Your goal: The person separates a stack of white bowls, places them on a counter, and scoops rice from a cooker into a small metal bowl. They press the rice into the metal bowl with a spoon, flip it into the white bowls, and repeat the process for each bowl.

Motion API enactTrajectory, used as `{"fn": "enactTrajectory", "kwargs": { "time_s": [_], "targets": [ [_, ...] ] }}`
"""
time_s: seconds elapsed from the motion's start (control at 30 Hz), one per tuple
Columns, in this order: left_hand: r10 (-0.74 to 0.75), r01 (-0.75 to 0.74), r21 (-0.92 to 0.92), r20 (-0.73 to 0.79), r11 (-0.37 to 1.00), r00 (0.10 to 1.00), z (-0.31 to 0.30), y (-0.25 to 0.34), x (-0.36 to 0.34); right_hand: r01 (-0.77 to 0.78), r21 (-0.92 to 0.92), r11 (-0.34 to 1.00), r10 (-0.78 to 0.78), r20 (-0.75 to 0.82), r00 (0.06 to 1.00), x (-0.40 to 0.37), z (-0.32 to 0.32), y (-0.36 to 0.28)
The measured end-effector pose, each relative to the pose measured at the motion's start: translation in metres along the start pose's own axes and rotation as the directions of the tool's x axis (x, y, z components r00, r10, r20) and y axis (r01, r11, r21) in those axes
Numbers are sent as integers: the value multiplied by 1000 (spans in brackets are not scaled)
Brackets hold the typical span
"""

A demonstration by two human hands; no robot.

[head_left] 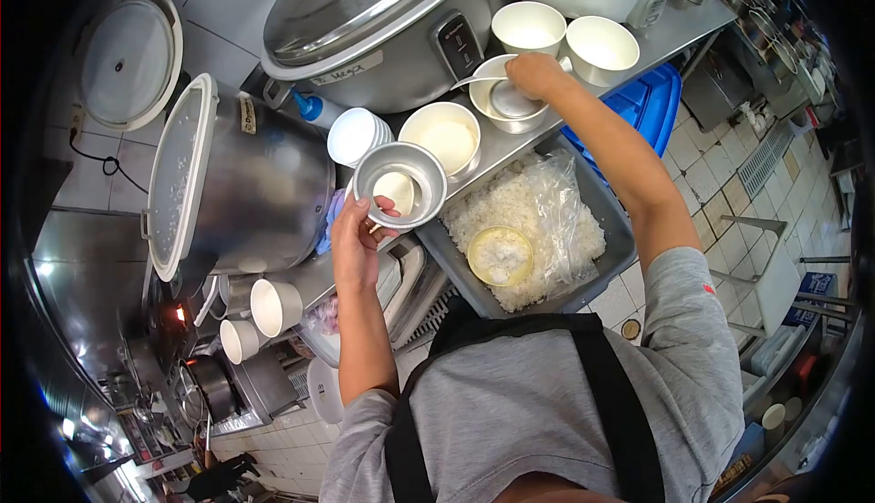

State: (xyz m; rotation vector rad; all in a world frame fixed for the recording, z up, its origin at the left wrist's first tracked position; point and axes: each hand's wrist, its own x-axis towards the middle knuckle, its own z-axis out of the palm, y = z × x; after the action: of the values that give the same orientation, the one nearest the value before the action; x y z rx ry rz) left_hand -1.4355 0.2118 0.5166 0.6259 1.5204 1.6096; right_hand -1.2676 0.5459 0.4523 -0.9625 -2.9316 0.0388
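My left hand [363, 234] grips a round metal bowl [428, 175] by its near rim, thumb on the edge. A pale cream round patch shows in its middle. My right hand [536, 76] reaches over a white paper bowl [492, 113] on the counter, its fingers bent and partly hidden. Under that hand lies a shiny round piece [512, 99], and a thin white strip sticks out to the left. What the fingers hold, I cannot make out. Beside it stands a paper bowl with pale contents [445, 141]. Two more paper bowls [529, 27] stand behind.
A grey tub [570, 305] of cooked rice sits below the counter, with a clear plastic sheet and a yellowish bowl [500, 257] in the rice. Large rice cookers [383, 56] stand behind. At left are a stack of white cups [357, 137] and a big metal pot [264, 184].
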Motion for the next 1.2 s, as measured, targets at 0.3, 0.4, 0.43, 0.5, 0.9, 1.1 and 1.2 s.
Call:
{"fn": "enactTrajectory", "kwargs": {
  "time_s": [0.3,0.4,0.43,0.5,0.9,1.1,1.2],
  "targets": [
    [-186,196,-208,66,958,980,19,-34,-6,-122,39,992,120,49,992,-4,-17,4],
    [-186,208,-200,124,957,975,31,-41,-3,-64,126,990,76,-91,993,-12,-34,5],
    [-190,213,-198,132,957,973,35,-42,-3,-24,153,988,51,-171,984,-21,-49,-1],
    [-205,236,-222,154,946,967,39,-46,3,78,207,975,-9,-317,948,-40,-82,-20],
    [9,42,-359,139,932,990,-27,-22,-16,219,899,378,150,-293,944,-136,-112,-138],
    [93,-38,-273,194,961,977,-120,34,-63,-11,885,465,299,-145,943,-122,-128,-178],
    [120,-51,-311,208,949,971,-156,47,-73,77,880,470,212,-197,957,-111,-142,-238]
  ]
}}
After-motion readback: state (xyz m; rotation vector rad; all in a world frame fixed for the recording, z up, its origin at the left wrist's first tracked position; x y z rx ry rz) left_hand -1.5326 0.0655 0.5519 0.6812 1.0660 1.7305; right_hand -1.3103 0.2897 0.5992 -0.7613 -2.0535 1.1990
